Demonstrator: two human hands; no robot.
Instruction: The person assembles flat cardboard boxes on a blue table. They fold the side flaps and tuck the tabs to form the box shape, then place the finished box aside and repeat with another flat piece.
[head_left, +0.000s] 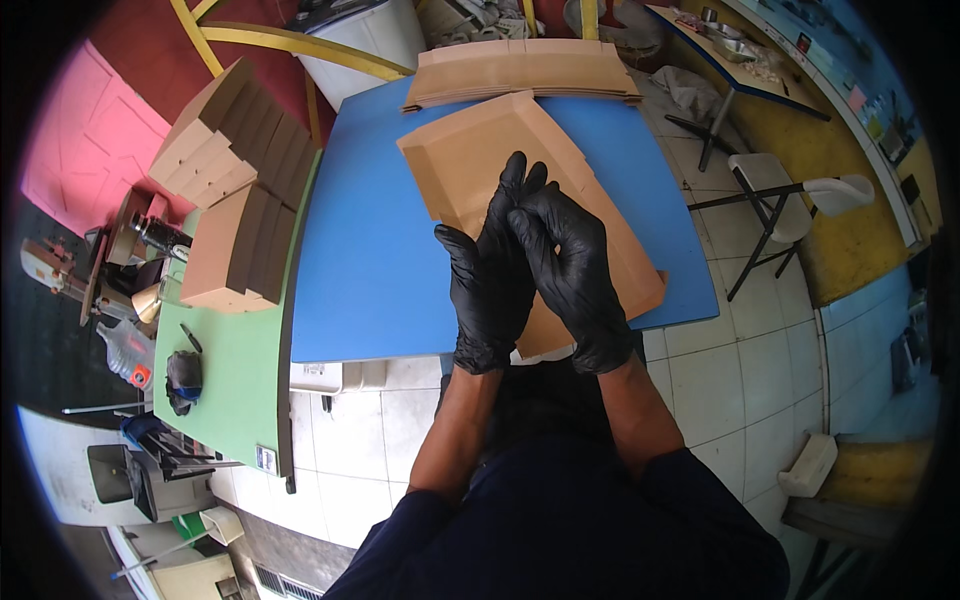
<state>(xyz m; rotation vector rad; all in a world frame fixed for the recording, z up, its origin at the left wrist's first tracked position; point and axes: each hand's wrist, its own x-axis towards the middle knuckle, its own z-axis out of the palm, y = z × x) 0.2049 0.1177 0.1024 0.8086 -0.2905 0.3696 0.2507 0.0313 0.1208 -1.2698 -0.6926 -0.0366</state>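
Observation:
Both my hands wear black gloves and meet over a partly folded brown cardboard box (620,235) on the blue table (350,250). My left hand (490,290) is open, its fingers stretched upward and its thumb held out to the left. Against its fingers rests my right hand (572,250), with its own fingers bent and pressed together. Whatever the right fingers pinch, perhaps the left glove, is hidden between the hands. The box has raised sides at its far left part, while its near right part looks flat.
Flat cardboard sheets (520,70) lie stacked at the table's far edge. To the left, folded boxes (235,245) are piled on a green table (235,370), with a dark pouch (184,380) nearer me. A folding chair (775,195) stands on the right.

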